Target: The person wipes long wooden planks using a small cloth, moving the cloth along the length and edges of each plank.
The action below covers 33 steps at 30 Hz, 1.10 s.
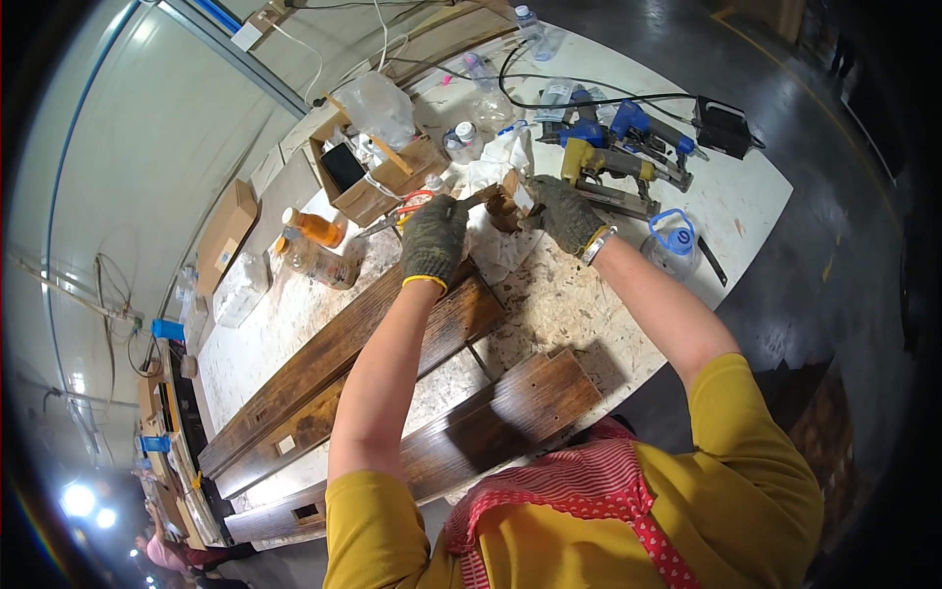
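Observation:
Both of my hands wear dark knitted gloves with yellow cuffs. My left hand (435, 240) is closed, and a thin dark strip sticks out of it to the right; its kind cannot be made out. My right hand (567, 214) has its fingers curled at the right side of a brown-stained piece (504, 213) with a pale flap, too small to name. That piece sits between the hands, above crumpled white paper (500, 250). Red-handled scissors (414, 204) lie just behind my left hand. Dark wooden boards (422, 334) lie under and beside my left forearm.
Blue and yellow nail guns (608, 162) lie right of my right hand, near a black box (724, 128) with a cable. An open carton (378, 187) holding a dark phone-like slab stands at the back left. Bottles (319, 228) stand left; another board (510, 412) lies along the near edge.

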Each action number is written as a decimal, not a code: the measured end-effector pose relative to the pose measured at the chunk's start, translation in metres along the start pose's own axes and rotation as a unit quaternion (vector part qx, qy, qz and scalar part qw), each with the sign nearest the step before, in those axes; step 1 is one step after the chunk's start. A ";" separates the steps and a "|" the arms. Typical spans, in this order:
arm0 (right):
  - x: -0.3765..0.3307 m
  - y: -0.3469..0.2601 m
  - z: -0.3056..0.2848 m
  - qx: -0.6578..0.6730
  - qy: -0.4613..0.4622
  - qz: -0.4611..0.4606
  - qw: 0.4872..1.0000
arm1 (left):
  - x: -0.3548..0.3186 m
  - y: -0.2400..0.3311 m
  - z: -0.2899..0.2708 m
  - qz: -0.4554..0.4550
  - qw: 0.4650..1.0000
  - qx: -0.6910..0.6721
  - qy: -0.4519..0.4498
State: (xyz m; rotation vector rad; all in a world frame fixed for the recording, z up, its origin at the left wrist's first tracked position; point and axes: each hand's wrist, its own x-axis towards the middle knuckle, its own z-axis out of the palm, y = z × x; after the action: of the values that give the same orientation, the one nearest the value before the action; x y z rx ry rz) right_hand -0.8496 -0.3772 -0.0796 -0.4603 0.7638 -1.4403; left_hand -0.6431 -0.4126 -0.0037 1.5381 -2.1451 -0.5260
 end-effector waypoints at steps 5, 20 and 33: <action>0.007 -0.011 0.020 -0.244 -0.017 0.000 0.970 | -0.001 0.013 0.000 0.096 0.990 0.101 -0.002; 0.024 -0.003 0.012 -0.609 0.034 -0.196 0.768 | 0.012 0.016 0.000 0.118 0.973 0.192 -0.054; 0.012 0.004 -0.015 -0.569 -0.077 -0.089 0.814 | 0.023 0.004 0.001 0.070 0.986 0.146 -0.045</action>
State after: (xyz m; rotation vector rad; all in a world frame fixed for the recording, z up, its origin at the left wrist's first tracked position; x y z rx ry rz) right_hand -0.8577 -0.3859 -0.0950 -1.5791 1.4419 -0.9380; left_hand -0.6533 -0.4333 0.0007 1.5178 -2.4664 -0.2449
